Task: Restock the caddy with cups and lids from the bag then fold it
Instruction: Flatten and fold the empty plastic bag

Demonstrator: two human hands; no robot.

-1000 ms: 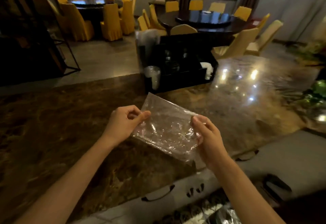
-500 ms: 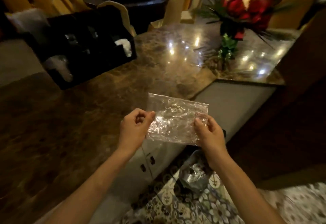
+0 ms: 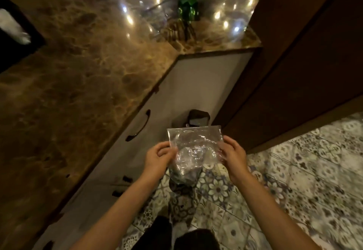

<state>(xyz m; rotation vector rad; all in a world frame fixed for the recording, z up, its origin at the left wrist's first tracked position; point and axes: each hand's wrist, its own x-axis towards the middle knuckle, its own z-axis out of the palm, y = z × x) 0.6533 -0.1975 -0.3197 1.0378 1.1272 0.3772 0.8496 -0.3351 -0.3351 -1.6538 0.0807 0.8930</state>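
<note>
A folded clear plastic bag (image 3: 195, 141) is stretched flat between my two hands, held in the air above the tiled floor beside the counter. My left hand (image 3: 158, 156) pinches its left edge and my right hand (image 3: 233, 156) pinches its right edge. Only a dark corner of the black caddy (image 3: 13, 39) shows at the far left edge on the marble counter (image 3: 78, 84), with a blurred white item inside it. No cups or lids can be made out.
Below the bag stands a small bin lined with dark crinkled plastic (image 3: 184, 175). A black object (image 3: 198, 119) sits on the floor against the grey cabinet front (image 3: 188, 88). A flower vase (image 3: 187, 4) stands at the counter's far end. A brown wooden panel (image 3: 304, 63) rises on the right.
My view has swung right and down, from the caddy and dining room to the floor beside the counter. Both hands carried the folded bag off the counter to above the bin.
</note>
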